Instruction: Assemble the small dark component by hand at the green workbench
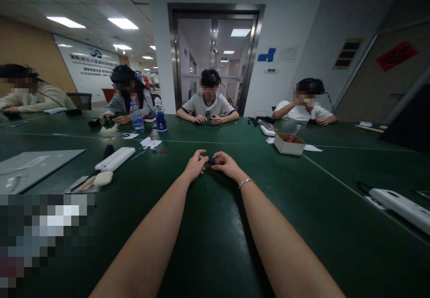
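Both my arms stretch forward over the dark green table [215, 226]. A small black object [211, 161] sits between my fingertips; its kind is too small to make out. My left hand [195, 165] meets its left end with thumb and fingers. From the other side, my right hand [227, 166] pinches the right end, fingers curled. A silvery bracelet [247, 183] circles my right wrist.
To the left lie a white power strip [116, 159], a grey board [36, 168] and tools. Water bottles [160, 118] stand farther back. A small open box [289, 144] is right of centre; another white strip [401, 206] lies far right. Several people sit opposite.
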Demonstrator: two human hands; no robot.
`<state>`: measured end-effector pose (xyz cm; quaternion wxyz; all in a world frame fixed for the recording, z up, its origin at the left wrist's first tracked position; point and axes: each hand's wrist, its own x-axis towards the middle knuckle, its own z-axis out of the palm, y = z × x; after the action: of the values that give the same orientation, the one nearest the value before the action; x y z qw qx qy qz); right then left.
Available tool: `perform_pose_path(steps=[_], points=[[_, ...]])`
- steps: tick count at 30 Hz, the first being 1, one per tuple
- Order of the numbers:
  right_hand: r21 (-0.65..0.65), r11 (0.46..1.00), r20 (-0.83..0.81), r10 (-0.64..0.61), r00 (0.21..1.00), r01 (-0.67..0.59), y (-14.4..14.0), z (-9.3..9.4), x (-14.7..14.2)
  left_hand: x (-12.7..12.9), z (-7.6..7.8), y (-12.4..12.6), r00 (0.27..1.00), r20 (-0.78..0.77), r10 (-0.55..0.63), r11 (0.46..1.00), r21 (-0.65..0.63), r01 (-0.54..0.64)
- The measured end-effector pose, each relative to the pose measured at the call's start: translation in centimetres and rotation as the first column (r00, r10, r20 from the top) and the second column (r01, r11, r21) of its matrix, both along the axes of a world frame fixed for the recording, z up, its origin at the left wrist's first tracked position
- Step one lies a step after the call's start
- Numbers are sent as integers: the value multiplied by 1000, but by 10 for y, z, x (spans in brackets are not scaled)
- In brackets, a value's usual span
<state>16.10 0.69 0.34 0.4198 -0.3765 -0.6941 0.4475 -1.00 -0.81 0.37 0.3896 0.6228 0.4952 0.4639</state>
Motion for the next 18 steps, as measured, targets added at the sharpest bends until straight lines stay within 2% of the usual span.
perform_pose_path(steps=[9, 18], points=[[-6, 1000, -5, -5, 1000, 5, -3, 4, -1, 0, 3, -1, 999, 31, -9, 999, -38, 11], [6, 1000, 0, -1, 1000, 1, -1, 3, 0, -1, -1, 2, 999, 24, -38, 999, 1, 38]])
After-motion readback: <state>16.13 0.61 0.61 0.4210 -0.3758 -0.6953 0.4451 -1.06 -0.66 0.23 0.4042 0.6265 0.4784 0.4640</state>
